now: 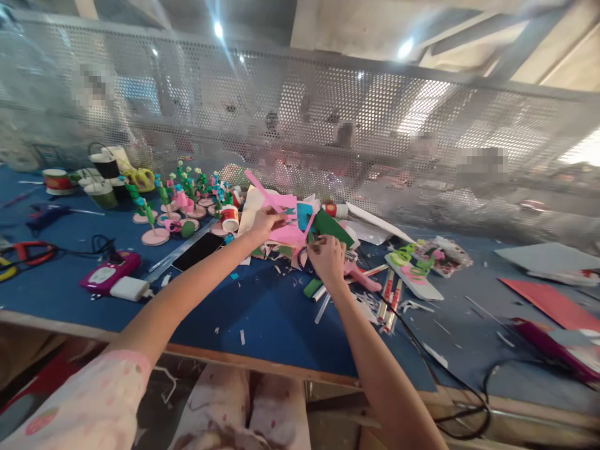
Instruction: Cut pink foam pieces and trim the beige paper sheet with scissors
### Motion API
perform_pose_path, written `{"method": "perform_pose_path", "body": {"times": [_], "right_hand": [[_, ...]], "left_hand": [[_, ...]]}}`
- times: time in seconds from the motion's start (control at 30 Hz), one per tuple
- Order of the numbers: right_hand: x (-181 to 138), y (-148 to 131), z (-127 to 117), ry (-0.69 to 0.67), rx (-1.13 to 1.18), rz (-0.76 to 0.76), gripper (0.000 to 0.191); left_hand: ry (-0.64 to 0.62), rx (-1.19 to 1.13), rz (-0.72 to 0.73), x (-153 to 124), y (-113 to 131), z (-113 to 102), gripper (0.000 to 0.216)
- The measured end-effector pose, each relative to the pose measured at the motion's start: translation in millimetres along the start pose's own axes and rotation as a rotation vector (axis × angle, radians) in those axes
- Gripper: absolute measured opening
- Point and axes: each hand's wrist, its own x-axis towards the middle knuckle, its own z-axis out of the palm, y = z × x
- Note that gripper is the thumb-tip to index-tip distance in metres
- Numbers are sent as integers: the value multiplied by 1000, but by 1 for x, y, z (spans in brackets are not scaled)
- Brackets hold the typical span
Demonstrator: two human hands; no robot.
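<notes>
My left hand [267, 222] is closed on a pink foam sheet [281, 215] held above the blue table [262, 312]. My right hand [328, 256] is closed, apparently on scissors I can barely see, at a green foam piece [334, 228] beside the pink sheet. Both hands hover over a heap of pink, blue and green scraps [290, 250]. Small paper clippings lie scattered below them.
Several small foam flowers on pink round bases [178, 206] stand at the left, with cups [104, 181] and yellow scissors [140, 179] behind. A phone [199, 251], a pink device [110, 272], glue sticks [391, 294], red sheets [548, 303] and cables lie about. A perforated metal screen [328, 131] backs the table.
</notes>
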Motion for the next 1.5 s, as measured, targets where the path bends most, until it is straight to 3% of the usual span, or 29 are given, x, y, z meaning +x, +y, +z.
{"method": "perform_pose_path", "body": {"times": [0.1, 0.2, 0.37, 0.5, 0.6, 0.73, 0.87, 1.03, 1.2, 1.3, 1.37, 1.5], "right_hand": [[-4, -10, 8, -259, 522, 83, 40], [-7, -21, 14, -285, 819, 250, 41], [0, -19, 10, -268, 920, 313, 42], [17, -10, -3, -384, 1024, 341, 41], [30, -10, -8, -453, 1183, 353, 39], [39, -20, 4, -468, 1420, 506, 25], [34, -30, 29, -532, 1618, 671, 15], [12, -31, 50, -559, 1599, 514, 22], [8, -19, 51, -380, 1534, 584, 29], [9, -19, 45, -390, 1482, 576, 31], [8, -24, 42, -427, 1440, 549, 30], [4, -32, 38, -373, 1326, 488, 34]], "left_hand": [[22, -86, -10, -12, -4, -1, 20], [-36, -69, 5, -24, -14, -3, 25], [-239, 97, 74, -33, -13, -19, 33], [-383, 255, 195, -29, 11, -37, 36], [-506, 390, 317, -28, 25, -50, 26], [-499, 547, 496, -30, 22, -61, 17], [-435, 511, 530, -33, 7, -62, 19], [-406, 478, 348, -42, -8, -52, 34], [-350, 237, 1, -51, -16, -48, 50], [-278, 163, -43, -51, -19, -51, 51], [-284, 199, -56, -50, -21, -52, 49], [-311, 314, -27, -52, -23, -52, 47]]}}
